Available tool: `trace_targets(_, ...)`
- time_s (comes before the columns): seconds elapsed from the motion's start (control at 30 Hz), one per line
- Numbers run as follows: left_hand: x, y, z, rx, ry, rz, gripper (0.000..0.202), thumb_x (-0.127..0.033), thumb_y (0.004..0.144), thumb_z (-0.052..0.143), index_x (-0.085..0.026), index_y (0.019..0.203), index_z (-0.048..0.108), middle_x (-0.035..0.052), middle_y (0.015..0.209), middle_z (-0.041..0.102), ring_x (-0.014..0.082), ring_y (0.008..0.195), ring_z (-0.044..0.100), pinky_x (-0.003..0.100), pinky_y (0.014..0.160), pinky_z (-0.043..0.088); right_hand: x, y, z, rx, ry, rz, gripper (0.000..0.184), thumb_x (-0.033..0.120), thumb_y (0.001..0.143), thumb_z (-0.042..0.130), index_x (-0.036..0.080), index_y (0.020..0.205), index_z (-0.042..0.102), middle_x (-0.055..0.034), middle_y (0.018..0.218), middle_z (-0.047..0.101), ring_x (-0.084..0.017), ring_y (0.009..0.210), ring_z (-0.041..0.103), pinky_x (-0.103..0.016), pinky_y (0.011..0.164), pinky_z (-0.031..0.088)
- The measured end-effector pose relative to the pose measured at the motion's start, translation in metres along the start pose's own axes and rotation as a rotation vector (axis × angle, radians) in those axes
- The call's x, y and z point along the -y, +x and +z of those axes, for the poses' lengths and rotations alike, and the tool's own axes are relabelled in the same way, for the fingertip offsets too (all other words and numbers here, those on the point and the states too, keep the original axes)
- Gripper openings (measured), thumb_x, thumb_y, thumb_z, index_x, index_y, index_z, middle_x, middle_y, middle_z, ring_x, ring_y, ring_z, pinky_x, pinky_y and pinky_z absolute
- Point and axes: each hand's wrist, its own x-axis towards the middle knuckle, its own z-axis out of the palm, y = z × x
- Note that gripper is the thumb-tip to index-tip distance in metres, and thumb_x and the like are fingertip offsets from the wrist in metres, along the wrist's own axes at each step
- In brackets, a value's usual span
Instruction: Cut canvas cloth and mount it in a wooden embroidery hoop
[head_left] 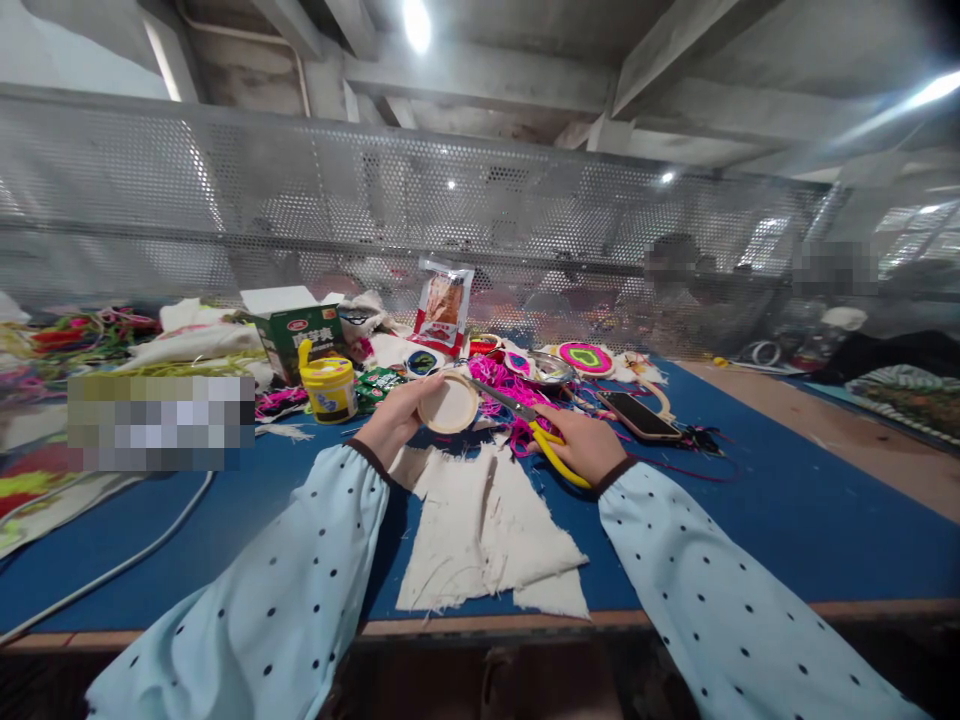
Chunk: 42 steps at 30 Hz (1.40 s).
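Observation:
My left hand [396,415] grips a small round embroidery hoop [448,404] with cream cloth stretched in it, held just above the blue table. My right hand [583,440] is closed round the yellow handles of a pair of scissors [525,420], whose blades point left toward the hoop's rim. Pieces of frayed cream cloth [484,530] lie on the table below both hands. A tangle of pink thread [504,385] sits right behind the scissors.
Blue table mat [750,500] with a phone [637,414], a yellow jar [328,388], a green carton [296,335], a red snack bag [444,305], a finished pink-green hoop [586,357] and yarn piles at left. White cable [112,570] at front left. Mesh screen behind; people beyond it.

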Motion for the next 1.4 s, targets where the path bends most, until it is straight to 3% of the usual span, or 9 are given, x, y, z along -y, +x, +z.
trace_targets(0.17, 0.002, -0.001, -0.001, -0.005, 0.049, 0.17, 0.035, -0.033, 0.052, 0.081, -0.01, 0.077, 0.068, 0.005, 0.07, 0.068, 0.0134, 0.059, 0.06, 0.022, 0.055, 0.045, 0.007, 0.0, -0.001, 0.008, 0.033, 0.008, 0.054, 0.049, 0.085, 0.046, 0.027, 0.134, 0.038, -0.0053, 0.11, 0.063, -0.022, 0.098, 0.058, -0.028, 0.074, 0.045)
trace_targets(0.3, 0.003, -0.005, 0.0, -0.02, 0.073, 0.213, 0.046, -0.04, 0.048, 0.081, -0.009, 0.079, 0.068, 0.005, 0.07, 0.068, 0.0128, 0.06, 0.059, 0.022, 0.057, 0.044, 0.011, -0.002, 0.004, 0.023, 0.031, 0.003, 0.059, 0.051, 0.086, 0.042, 0.02, 0.136, 0.034, -0.0104, 0.113, 0.058, -0.023, 0.102, 0.054, -0.03, 0.082, 0.043)
trace_targets(0.5, 0.004, -0.004, 0.001, 0.016, 0.088, 0.206, 0.044, -0.039, 0.049, 0.081, -0.01, 0.078, 0.069, 0.0052, 0.07, 0.068, 0.0132, 0.061, 0.059, 0.021, 0.057, 0.043, 0.011, -0.002, 0.007, 0.03, 0.038, 0.03, 0.066, 0.059, 0.084, 0.039, 0.02, 0.138, 0.03, -0.0117, 0.112, 0.055, -0.024, 0.101, 0.054, -0.031, 0.08, 0.043)
trace_targets(0.73, 0.003, -0.003, -0.001, 0.04, 0.142, 0.185, 0.049, -0.048, 0.048, 0.08, -0.011, 0.079, 0.069, 0.0075, 0.071, 0.068, 0.0167, 0.066, 0.062, 0.021, 0.053, 0.041, 0.01, -0.002, 0.002, 0.024, 0.042, 0.022, 0.058, 0.051, 0.087, 0.039, 0.023, 0.136, 0.032, -0.0092, 0.108, 0.057, -0.023, 0.094, 0.059, -0.027, 0.068, 0.044)
trace_targets(0.97, 0.005, -0.006, 0.004, 0.052, 0.156, 0.128, 0.044, -0.043, 0.049, 0.08, -0.012, 0.077, 0.068, 0.0054, 0.07, 0.068, 0.0147, 0.061, 0.061, 0.021, 0.053, 0.043, 0.011, -0.001, 0.002, 0.012, 0.07, 0.02, 0.062, 0.057, 0.083, 0.043, 0.026, 0.135, 0.033, -0.0074, 0.113, 0.058, -0.021, 0.089, 0.061, -0.027, 0.068, 0.044)
trace_targets(1.2, 0.004, -0.007, 0.006, 0.069, 0.212, 0.103, 0.046, -0.043, 0.051, 0.079, -0.01, 0.081, 0.068, 0.0103, 0.08, 0.07, 0.0185, 0.067, 0.064, 0.022, 0.055, 0.045, 0.009, -0.002, -0.002, 0.033, -0.002, 0.032, 0.057, 0.05, 0.086, 0.041, 0.027, 0.137, 0.032, -0.0081, 0.112, 0.058, -0.021, 0.083, 0.063, -0.027, 0.063, 0.043)
trace_targets(1.4, 0.002, -0.009, 0.007, 0.058, 0.232, 0.107, 0.041, -0.04, 0.054, 0.078, -0.009, 0.079, 0.068, 0.0104, 0.076, 0.07, 0.0187, 0.064, 0.064, 0.023, 0.054, 0.045, 0.004, 0.0, 0.004, 0.035, 0.024, 0.009, 0.062, 0.057, 0.083, 0.043, 0.027, 0.136, 0.035, -0.0082, 0.114, 0.059, -0.021, 0.09, 0.061, -0.027, 0.069, 0.045)
